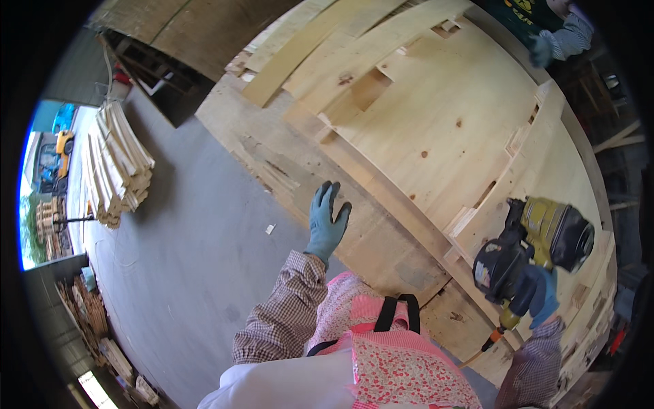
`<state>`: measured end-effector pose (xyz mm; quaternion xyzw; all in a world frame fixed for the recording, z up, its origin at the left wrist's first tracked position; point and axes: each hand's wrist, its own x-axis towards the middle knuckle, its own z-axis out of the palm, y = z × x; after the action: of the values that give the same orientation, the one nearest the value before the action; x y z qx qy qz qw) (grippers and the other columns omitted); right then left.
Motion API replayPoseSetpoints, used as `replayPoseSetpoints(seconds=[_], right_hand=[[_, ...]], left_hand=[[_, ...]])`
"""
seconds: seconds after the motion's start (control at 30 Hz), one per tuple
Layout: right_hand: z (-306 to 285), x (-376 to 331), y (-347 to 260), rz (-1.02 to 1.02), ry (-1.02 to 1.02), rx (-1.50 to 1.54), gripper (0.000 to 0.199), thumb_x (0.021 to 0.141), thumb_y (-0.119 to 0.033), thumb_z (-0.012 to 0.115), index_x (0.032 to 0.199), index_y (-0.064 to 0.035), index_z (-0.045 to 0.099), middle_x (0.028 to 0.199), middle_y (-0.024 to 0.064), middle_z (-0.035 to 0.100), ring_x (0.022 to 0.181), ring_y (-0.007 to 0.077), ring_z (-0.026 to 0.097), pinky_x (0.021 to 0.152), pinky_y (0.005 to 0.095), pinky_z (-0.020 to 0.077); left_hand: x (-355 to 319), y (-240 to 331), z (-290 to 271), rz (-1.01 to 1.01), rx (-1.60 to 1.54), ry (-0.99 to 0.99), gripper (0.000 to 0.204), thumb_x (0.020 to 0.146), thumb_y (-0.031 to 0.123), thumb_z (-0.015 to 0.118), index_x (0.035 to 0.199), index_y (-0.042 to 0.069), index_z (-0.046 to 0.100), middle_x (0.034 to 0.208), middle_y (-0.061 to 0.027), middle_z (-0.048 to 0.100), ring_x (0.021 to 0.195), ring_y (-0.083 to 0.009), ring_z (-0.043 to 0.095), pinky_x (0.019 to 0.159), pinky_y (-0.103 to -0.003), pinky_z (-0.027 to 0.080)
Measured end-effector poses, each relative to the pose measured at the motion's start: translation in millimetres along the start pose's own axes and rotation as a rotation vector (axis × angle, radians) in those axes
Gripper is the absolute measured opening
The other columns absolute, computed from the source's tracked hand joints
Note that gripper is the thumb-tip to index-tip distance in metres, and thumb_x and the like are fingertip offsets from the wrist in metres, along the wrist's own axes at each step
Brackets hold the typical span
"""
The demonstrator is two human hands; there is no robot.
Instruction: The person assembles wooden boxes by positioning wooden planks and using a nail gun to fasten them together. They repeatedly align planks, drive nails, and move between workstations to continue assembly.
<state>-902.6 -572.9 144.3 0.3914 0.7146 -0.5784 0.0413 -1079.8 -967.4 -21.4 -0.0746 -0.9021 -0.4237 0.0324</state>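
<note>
My right hand (545,294), in a blue glove, grips the handle of a coil nail gun (555,228) with a yellow-green and black body. An air hose fitting (492,339) with an orange collar joins the base of its handle. The tool is over the near right part of a wooden panel frame (449,129), made of a pale sheet and edge boards. My left hand (327,221), in a blue-grey glove with dark fingertips, is open and holds nothing. Its fingers are apart near the worn edge of the wooden worktable (300,174).
Loose boards (293,54) lie at the table's far left. A bundle of wooden strips (116,163) stands on the grey floor (197,273). Another person's gloved hand (541,51) is at the far right edge. Wood scraps (88,313) are piled at left, and a yellow vehicle (65,146) is outside.
</note>
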Motion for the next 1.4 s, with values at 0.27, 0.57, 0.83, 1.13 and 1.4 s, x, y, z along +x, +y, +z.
replayPoseSetpoints(seconds=[0.27,0.57,0.83,1.13,1.4], right_hand=[[14,-28,54,-0.045,0.007,0.225,0.026,0.077,-0.005,0.058,0.101,-0.0004,0.051,0.091,0.0054,0.055,0.078,0.0156,0.055,0.066,0.0257,0.0474],[10,-16,69,-0.4,-0.051,-0.367,0.03,0.079,-0.004,0.055,0.107,0.0013,0.049,0.101,0.0099,0.055,0.091,0.0204,0.054,0.077,0.0285,0.0457],[1,-10,69,-0.474,-0.026,-0.848,0.016,0.082,-0.005,0.048,0.098,-0.0021,0.049,0.084,0.0074,0.057,0.078,0.0192,0.057,0.065,0.0295,0.0473],[211,69,-37,0.063,0.112,-0.104,0.016,0.079,-0.013,0.054,0.067,-0.004,0.054,0.063,0.0003,0.053,0.063,0.0148,0.053,0.052,0.0271,0.0406],[365,75,-104,-0.167,-0.266,-0.182,0.015,0.079,-0.014,0.054,0.067,-0.0042,0.054,0.063,0.0002,0.052,0.062,0.0145,0.052,0.052,0.027,0.0405]], left_hand=[[89,-10,-76,-0.46,-0.673,0.132,0.047,0.085,0.016,0.053,0.126,-0.002,0.036,0.123,-0.0161,0.045,0.106,-0.0203,0.048,0.088,-0.026,0.039],[165,-43,-65,-0.832,-1.037,-0.179,0.062,0.085,0.031,0.052,0.133,0.005,0.022,0.139,-0.0177,0.02,0.122,-0.0343,0.032,0.098,-0.043,0.033],[244,-89,-7,-0.998,-1.391,-0.441,0.035,0.085,0.029,0.052,0.107,0.002,0.047,0.097,-0.017,0.057,0.084,-0.0273,0.058,0.072,-0.039,0.051],[236,-76,4,-0.73,-0.748,-0.453,0.025,0.076,0.022,0.053,0.093,0.004,0.057,0.067,-0.0075,0.055,0.057,-0.0171,0.052,0.045,-0.031,0.043],[114,-131,-78,-0.327,-0.263,-0.425,0.032,0.077,0.032,0.053,0.087,0.001,0.05,0.088,-0.0202,0.057,0.08,-0.0354,0.055,0.068,-0.041,0.042]])
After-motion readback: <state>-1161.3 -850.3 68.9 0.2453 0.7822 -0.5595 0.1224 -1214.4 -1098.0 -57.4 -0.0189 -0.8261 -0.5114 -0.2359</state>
